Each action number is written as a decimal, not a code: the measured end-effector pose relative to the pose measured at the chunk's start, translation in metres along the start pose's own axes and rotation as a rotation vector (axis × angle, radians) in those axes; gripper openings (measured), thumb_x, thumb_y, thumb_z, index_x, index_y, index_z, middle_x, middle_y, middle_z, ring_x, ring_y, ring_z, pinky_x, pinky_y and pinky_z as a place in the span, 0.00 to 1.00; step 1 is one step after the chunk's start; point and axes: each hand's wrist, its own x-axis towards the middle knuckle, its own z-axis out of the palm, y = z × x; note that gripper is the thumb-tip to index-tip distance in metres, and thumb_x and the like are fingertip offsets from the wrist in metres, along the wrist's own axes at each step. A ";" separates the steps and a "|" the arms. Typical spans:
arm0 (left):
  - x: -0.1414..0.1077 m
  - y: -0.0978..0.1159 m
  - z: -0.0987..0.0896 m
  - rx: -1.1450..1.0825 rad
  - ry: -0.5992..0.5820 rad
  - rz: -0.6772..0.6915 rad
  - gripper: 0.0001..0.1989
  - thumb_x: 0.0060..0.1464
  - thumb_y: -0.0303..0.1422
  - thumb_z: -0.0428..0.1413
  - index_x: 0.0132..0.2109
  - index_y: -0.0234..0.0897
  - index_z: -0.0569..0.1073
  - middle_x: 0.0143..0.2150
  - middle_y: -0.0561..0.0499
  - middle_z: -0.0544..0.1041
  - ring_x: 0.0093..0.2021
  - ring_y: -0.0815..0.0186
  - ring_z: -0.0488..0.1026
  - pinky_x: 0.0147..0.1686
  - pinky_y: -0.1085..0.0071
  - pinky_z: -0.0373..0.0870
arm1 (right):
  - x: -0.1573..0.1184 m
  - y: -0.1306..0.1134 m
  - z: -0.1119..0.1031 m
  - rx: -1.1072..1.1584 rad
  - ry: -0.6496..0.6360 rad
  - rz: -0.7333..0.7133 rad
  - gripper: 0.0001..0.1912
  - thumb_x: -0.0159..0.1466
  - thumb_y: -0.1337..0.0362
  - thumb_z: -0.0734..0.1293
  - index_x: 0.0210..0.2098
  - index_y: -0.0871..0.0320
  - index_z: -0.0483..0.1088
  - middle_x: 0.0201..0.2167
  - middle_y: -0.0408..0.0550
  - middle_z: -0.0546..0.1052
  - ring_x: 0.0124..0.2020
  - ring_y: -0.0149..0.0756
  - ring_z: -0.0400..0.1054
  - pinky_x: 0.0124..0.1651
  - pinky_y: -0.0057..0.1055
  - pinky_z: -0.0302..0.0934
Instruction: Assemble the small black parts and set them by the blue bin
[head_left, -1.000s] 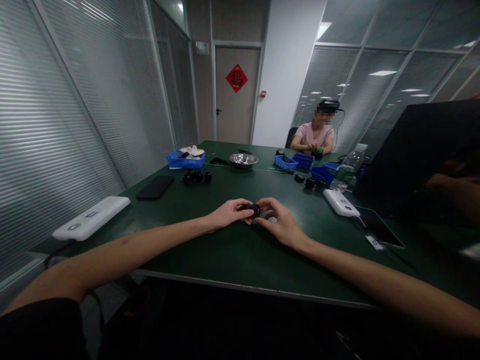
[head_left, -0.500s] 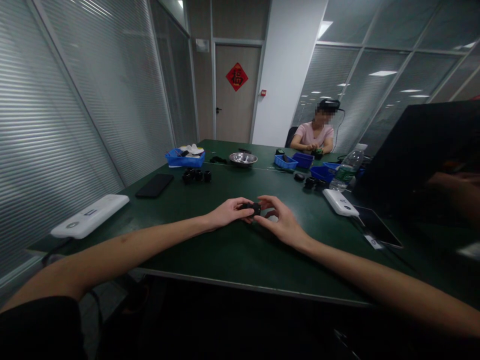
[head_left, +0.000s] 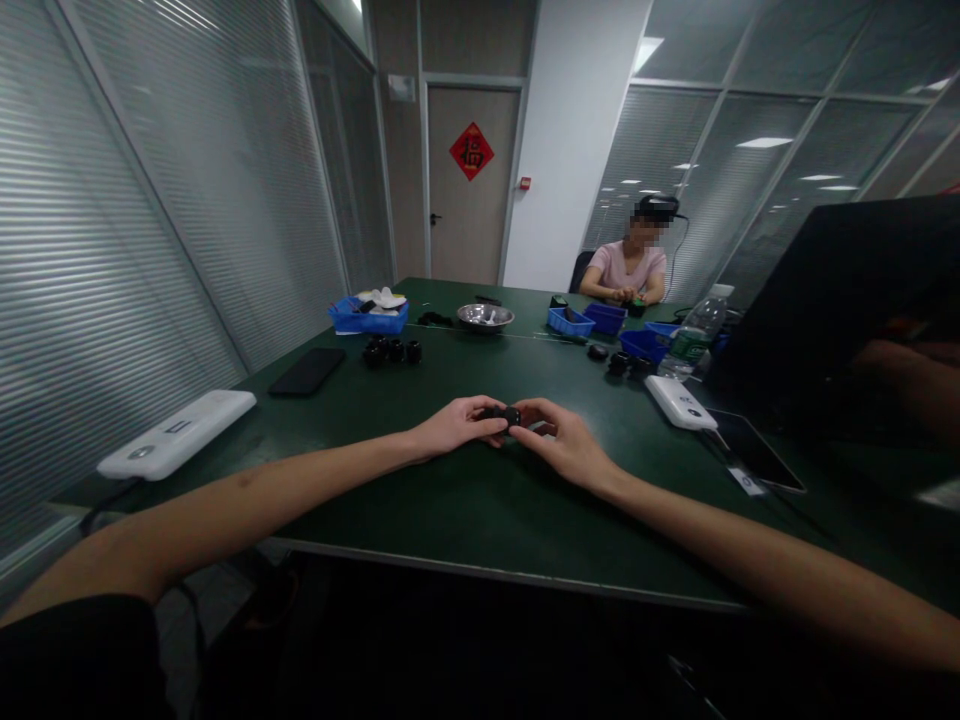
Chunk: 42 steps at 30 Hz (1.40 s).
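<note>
A small black cylindrical part (head_left: pixel 511 415), somewhat like a little lens, is held above the green table (head_left: pixel 450 510). My left hand (head_left: pixel 459 424) is closed around its left end, thumb in front and fingers behind. On its right end, the thumb and fingertips of my right hand (head_left: pixel 559 440) close in a pinch. Fingers cover much of the part, so its full shape is hidden. Farther off to the left stand several similar black cylinders (head_left: pixel 394 350).
Left: black phone (head_left: pixel 307 372), white power bank (head_left: pixel 178 434), filled blue basket (head_left: pixel 370 317). Behind: metal bowl (head_left: pixel 486 318). Right: blue bins (head_left: pixel 604 319), more black parts (head_left: pixel 628 364), bottle (head_left: pixel 694 335), second power bank (head_left: pixel 679 402), tablet (head_left: pixel 757 450), dark screen (head_left: pixel 840 310). A co-worker (head_left: pixel 626 268) sits opposite.
The fingers of my right hand have closed in from a wider spread onto the right end of the black part. My left hand keeps its hold in nearly the same place.
</note>
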 end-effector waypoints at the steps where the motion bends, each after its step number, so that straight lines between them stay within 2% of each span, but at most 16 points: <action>1: 0.000 0.000 0.000 0.001 -0.002 -0.005 0.25 0.54 0.38 0.68 0.55 0.30 0.74 0.49 0.42 0.79 0.41 0.63 0.80 0.51 0.59 0.76 | 0.000 0.000 -0.001 -0.017 0.001 -0.028 0.18 0.67 0.57 0.70 0.54 0.54 0.72 0.48 0.50 0.78 0.48 0.42 0.74 0.48 0.41 0.73; 4: -0.001 0.000 0.000 0.009 -0.011 -0.020 0.26 0.55 0.39 0.68 0.56 0.30 0.73 0.49 0.42 0.79 0.40 0.64 0.80 0.51 0.59 0.75 | 0.001 -0.001 -0.001 -0.091 0.024 -0.146 0.18 0.65 0.61 0.72 0.54 0.53 0.71 0.49 0.51 0.75 0.49 0.43 0.72 0.47 0.41 0.73; 6: -0.001 0.000 0.000 0.014 -0.007 -0.019 0.26 0.54 0.39 0.68 0.56 0.30 0.73 0.48 0.42 0.79 0.40 0.64 0.80 0.51 0.59 0.75 | 0.001 -0.002 -0.001 -0.097 0.029 -0.162 0.19 0.65 0.60 0.72 0.55 0.53 0.71 0.50 0.52 0.75 0.50 0.44 0.72 0.47 0.41 0.73; 9: 0.000 0.000 0.000 0.013 0.005 -0.001 0.26 0.54 0.39 0.69 0.55 0.31 0.74 0.49 0.42 0.79 0.41 0.63 0.80 0.51 0.60 0.75 | 0.000 0.000 0.000 -0.029 0.004 -0.058 0.21 0.67 0.56 0.70 0.58 0.53 0.69 0.50 0.51 0.77 0.50 0.43 0.74 0.48 0.42 0.73; 12: 0.000 0.000 0.000 0.023 0.010 0.007 0.26 0.54 0.39 0.68 0.55 0.30 0.74 0.50 0.42 0.79 0.42 0.63 0.80 0.50 0.60 0.75 | -0.001 0.002 0.000 0.001 -0.034 0.009 0.19 0.69 0.54 0.68 0.56 0.54 0.70 0.47 0.50 0.79 0.46 0.41 0.75 0.48 0.42 0.73; 18: -0.001 0.002 0.000 0.024 -0.014 -0.011 0.24 0.56 0.37 0.67 0.56 0.30 0.74 0.49 0.42 0.79 0.40 0.65 0.80 0.51 0.60 0.74 | -0.002 -0.005 -0.004 -0.185 -0.005 -0.221 0.18 0.67 0.61 0.71 0.55 0.53 0.70 0.49 0.52 0.76 0.48 0.44 0.73 0.46 0.42 0.73; 20: -0.001 0.002 0.000 0.021 -0.017 -0.001 0.24 0.56 0.36 0.67 0.56 0.30 0.74 0.49 0.43 0.79 0.40 0.65 0.80 0.51 0.60 0.74 | -0.002 -0.006 -0.004 -0.155 0.003 -0.202 0.19 0.67 0.60 0.71 0.56 0.53 0.70 0.51 0.52 0.75 0.49 0.44 0.73 0.46 0.41 0.73; 25: -0.001 0.003 0.000 0.017 0.001 0.007 0.25 0.55 0.37 0.67 0.56 0.30 0.73 0.49 0.42 0.79 0.41 0.63 0.79 0.51 0.60 0.74 | -0.002 -0.005 -0.003 0.032 -0.019 0.001 0.17 0.69 0.54 0.69 0.54 0.54 0.70 0.47 0.50 0.78 0.47 0.42 0.75 0.49 0.42 0.74; 27: -0.001 0.003 0.000 0.021 -0.004 -0.003 0.25 0.55 0.37 0.68 0.56 0.31 0.74 0.50 0.42 0.78 0.41 0.63 0.79 0.52 0.59 0.74 | -0.002 -0.004 -0.002 0.006 -0.009 -0.032 0.17 0.68 0.56 0.70 0.53 0.54 0.70 0.46 0.50 0.78 0.47 0.42 0.75 0.48 0.42 0.74; 32: -0.002 0.003 0.000 0.021 -0.021 -0.007 0.25 0.55 0.37 0.68 0.56 0.31 0.74 0.50 0.41 0.79 0.40 0.64 0.80 0.53 0.58 0.74 | -0.003 -0.005 -0.004 -0.162 0.011 -0.253 0.16 0.66 0.61 0.71 0.52 0.53 0.70 0.50 0.52 0.74 0.48 0.44 0.72 0.47 0.42 0.74; 35: -0.002 0.004 0.000 0.024 -0.018 0.009 0.24 0.55 0.37 0.68 0.56 0.31 0.74 0.53 0.40 0.78 0.43 0.63 0.80 0.54 0.58 0.73 | -0.003 -0.003 -0.002 -0.077 0.029 -0.165 0.19 0.66 0.58 0.71 0.55 0.53 0.69 0.50 0.52 0.75 0.49 0.44 0.73 0.47 0.42 0.74; 38: -0.003 0.005 0.001 0.036 -0.003 0.003 0.25 0.55 0.36 0.68 0.57 0.32 0.74 0.54 0.40 0.78 0.43 0.62 0.80 0.55 0.56 0.72 | -0.003 0.000 0.000 0.015 0.023 -0.046 0.18 0.67 0.56 0.70 0.54 0.54 0.69 0.47 0.50 0.77 0.48 0.42 0.74 0.47 0.41 0.75; 40: -0.003 0.005 0.001 0.044 -0.004 -0.010 0.25 0.55 0.36 0.67 0.57 0.31 0.74 0.53 0.40 0.78 0.42 0.63 0.80 0.54 0.56 0.72 | -0.003 0.001 0.000 -0.016 0.025 -0.075 0.17 0.67 0.57 0.70 0.53 0.54 0.70 0.47 0.50 0.76 0.47 0.42 0.74 0.46 0.41 0.74; 42: -0.003 0.003 0.001 0.040 -0.009 -0.015 0.25 0.55 0.36 0.67 0.57 0.31 0.74 0.52 0.41 0.78 0.42 0.63 0.80 0.54 0.57 0.73 | -0.004 0.000 -0.001 -0.102 0.035 -0.179 0.16 0.66 0.59 0.71 0.53 0.54 0.70 0.48 0.51 0.75 0.46 0.42 0.73 0.45 0.40 0.74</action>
